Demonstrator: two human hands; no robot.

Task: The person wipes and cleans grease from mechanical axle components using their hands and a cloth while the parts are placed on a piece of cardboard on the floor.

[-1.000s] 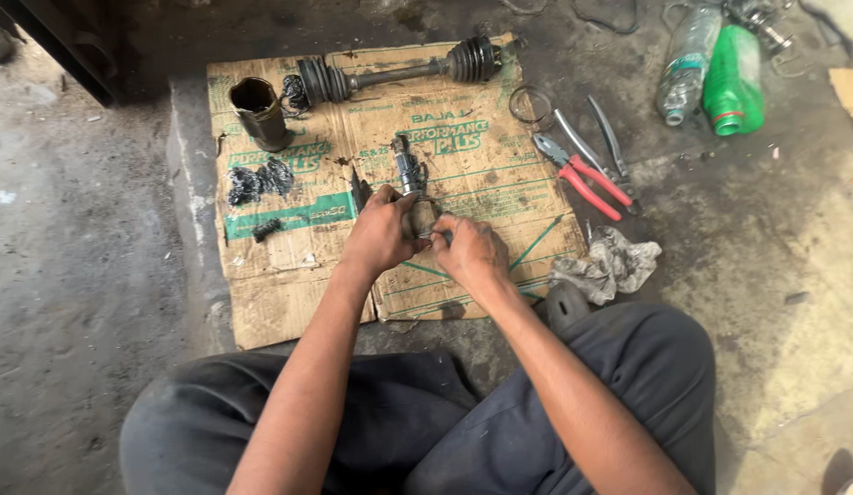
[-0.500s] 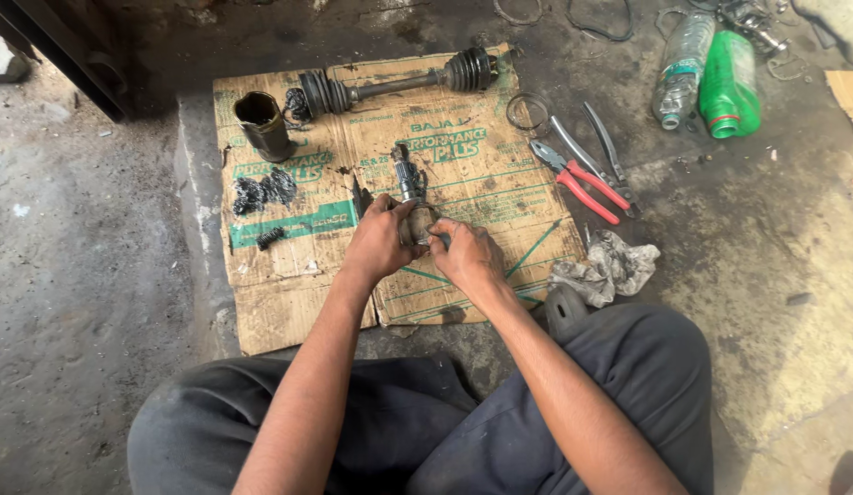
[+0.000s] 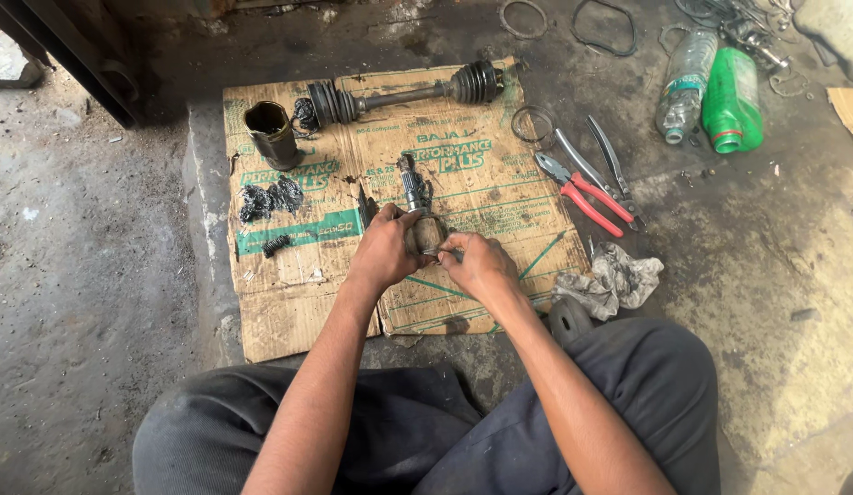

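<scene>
Nothing has moved: both hands (image 3: 431,257) still grip the greasy, splined joint (image 3: 419,220) on cardboard (image 3: 289,302).

A flattened cardboard sheet (image 3: 289,302) lay on the grimy concrete floor (image 3: 78,275), carrying a drive shaft (image 3: 399,94), a metal cup (image 3: 271,134) and black greasy bits (image 3: 270,198) — while red-handled pliers (image 3: 581,188), a crumpled rag (image 3: 612,280), a clear bottle (image 3: 685,84) and a green bottle (image 3: 731,101) rested on the floor itself.

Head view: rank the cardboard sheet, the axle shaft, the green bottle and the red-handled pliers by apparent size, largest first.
1. cardboard sheet
2. axle shaft
3. green bottle and red-handled pliers: look alike in length, the bottle bulkier, so no firm order.
</scene>
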